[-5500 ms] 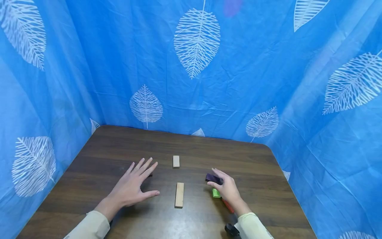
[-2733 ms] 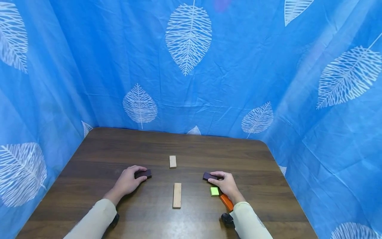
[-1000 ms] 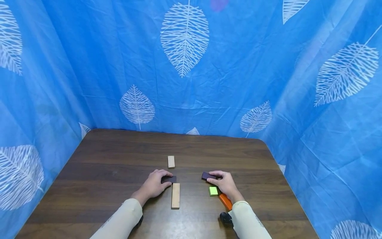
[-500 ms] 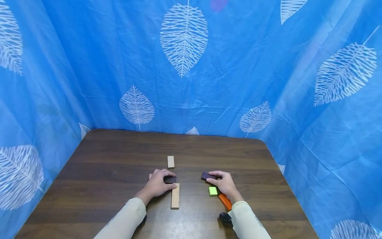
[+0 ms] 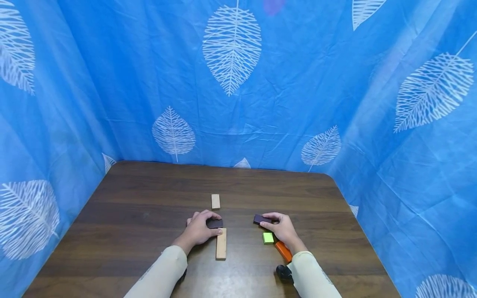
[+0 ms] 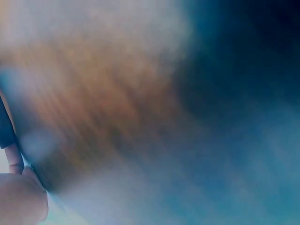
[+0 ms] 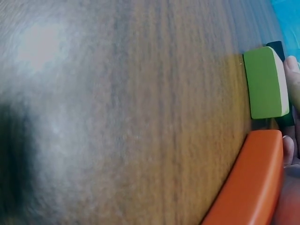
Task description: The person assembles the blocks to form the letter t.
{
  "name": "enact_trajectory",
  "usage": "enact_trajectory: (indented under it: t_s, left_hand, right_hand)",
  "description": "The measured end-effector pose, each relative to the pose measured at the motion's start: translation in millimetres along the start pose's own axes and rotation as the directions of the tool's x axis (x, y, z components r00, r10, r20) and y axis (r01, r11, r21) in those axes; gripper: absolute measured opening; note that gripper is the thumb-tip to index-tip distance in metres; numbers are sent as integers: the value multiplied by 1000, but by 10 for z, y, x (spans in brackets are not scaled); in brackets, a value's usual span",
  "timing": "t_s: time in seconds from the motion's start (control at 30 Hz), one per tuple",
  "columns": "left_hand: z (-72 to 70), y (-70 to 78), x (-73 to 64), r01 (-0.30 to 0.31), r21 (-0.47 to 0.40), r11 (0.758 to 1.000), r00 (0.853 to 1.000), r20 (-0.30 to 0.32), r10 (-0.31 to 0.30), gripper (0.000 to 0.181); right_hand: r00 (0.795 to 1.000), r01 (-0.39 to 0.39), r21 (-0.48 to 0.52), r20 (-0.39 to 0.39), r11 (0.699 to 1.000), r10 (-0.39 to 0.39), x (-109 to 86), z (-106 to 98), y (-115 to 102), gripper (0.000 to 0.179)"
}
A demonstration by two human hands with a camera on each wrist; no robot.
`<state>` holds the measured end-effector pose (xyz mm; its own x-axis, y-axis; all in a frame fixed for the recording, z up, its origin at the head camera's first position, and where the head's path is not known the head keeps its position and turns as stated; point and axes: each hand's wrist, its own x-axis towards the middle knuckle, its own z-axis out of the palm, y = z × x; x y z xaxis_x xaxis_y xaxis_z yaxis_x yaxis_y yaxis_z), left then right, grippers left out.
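In the head view my left hand [image 5: 200, 229] grips a small dark block [image 5: 215, 224] between thumb and fingers. This block lies at the far end of a long pale wooden block [image 5: 221, 247], and my thumb overlaps that end. My right hand [image 5: 284, 229] pinches a second dark block [image 5: 261, 219] farther right. Near that hand's wrist are a green block [image 7: 263, 84] and an orange block [image 7: 251, 180]. The left wrist view is mostly blurred, with part of the dark block [image 6: 5, 127] at its left edge.
A short pale wooden block [image 5: 215, 201] lies beyond the left hand's block. All stand on a brown wooden table [image 5: 156, 186], backed by a blue leaf-patterned curtain [image 5: 283, 103]. A black wrist device [image 5: 284, 272] sits at the right sleeve.
My left hand, spread open at first, took the left dark block and slid it right to the long wooden block. My right hand closed on the other dark block, which has stayed in place.
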<state>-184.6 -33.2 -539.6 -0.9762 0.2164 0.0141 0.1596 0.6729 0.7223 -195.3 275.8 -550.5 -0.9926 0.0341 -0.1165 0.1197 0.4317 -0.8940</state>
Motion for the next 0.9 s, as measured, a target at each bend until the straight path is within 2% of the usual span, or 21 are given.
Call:
enact_trajectory:
  t_s: [0.33,0.63,0.9]
  left_hand:
    - [-26,60,1,31,83,996,998,46,-35,34]
    - [-24,64,-9,50,61,997,997,54,-54,35]
    - [-15,57,-5,64,52,997,996,52,-67,35]
  right_hand:
    - [1000,-17,19,11,1000,17,-3,-12,-6,29]
    - [999,-39,34,1,999,39,-42,-49,-43,38]
    - [1000,-26,-36,10,999,27,-18,-26,-94,47]
